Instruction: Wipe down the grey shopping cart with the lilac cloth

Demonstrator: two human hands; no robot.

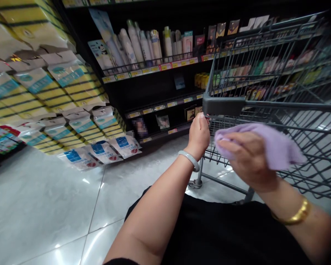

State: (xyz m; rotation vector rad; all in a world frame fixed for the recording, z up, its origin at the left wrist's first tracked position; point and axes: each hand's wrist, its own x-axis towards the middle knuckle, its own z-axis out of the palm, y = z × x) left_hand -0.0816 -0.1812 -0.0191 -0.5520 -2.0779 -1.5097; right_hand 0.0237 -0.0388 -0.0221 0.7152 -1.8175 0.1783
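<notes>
A grey wire shopping cart (224, 106) stands in front of me, its near corner covered by a dark plastic piece. My left hand (199, 135) is closed at that corner, gripping the cart's frame just below the plastic; its fingertips are partly hidden. A pale bangle circles the left wrist. Bunched in my closed right hand (249, 158) is a lilac cloth (281, 147), its loose end hanging to the right over the cart's side. The right hand is slightly blurred, and I cannot tell whether the cloth touches the wires.
Hanging packs in yellow and black stripes (63, 86) fill the left side, with white packs (99, 151) below. Behind the cart, a dark shelf (154, 70) carries bottles and boxes. Glossy grey floor tiles (52, 195) stretch out at lower left.
</notes>
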